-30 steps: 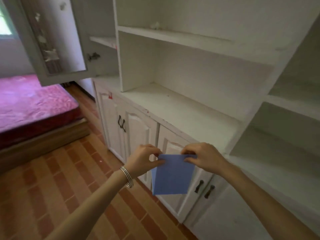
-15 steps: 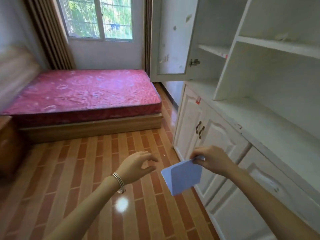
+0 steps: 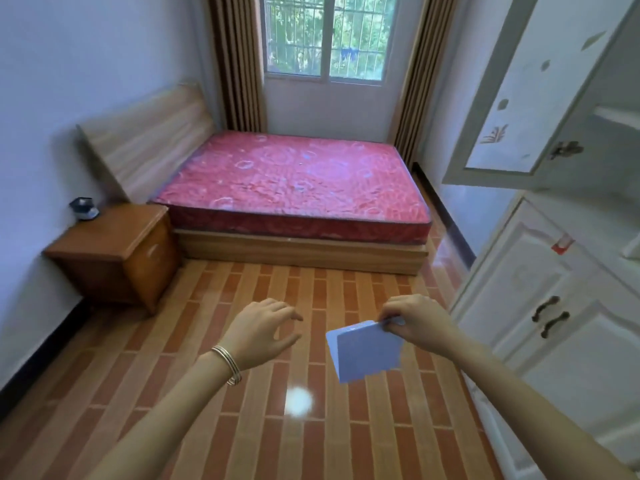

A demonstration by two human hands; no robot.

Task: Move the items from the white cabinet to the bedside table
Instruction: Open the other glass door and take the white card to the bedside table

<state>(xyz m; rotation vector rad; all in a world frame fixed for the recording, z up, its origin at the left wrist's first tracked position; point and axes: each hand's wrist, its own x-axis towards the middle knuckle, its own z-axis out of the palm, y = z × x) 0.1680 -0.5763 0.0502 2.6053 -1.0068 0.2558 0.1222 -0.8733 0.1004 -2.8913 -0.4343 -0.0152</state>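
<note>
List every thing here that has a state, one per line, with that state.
Blue card: held up off the floor, pinched at its top corner.
Right hand: shut on the card.
Left hand: open, empty.
Upper cabinet door: swung open.
Lower cabinet doors: closed.
Bedside table: drawer closed, small dark object on top.
Curtains: drawn aside.
Bed: bare mattress.

Red-mattressed bed [image 3: 294, 188] — striped floor [image 3: 207, 393], window [image 3: 327, 36]
</note>
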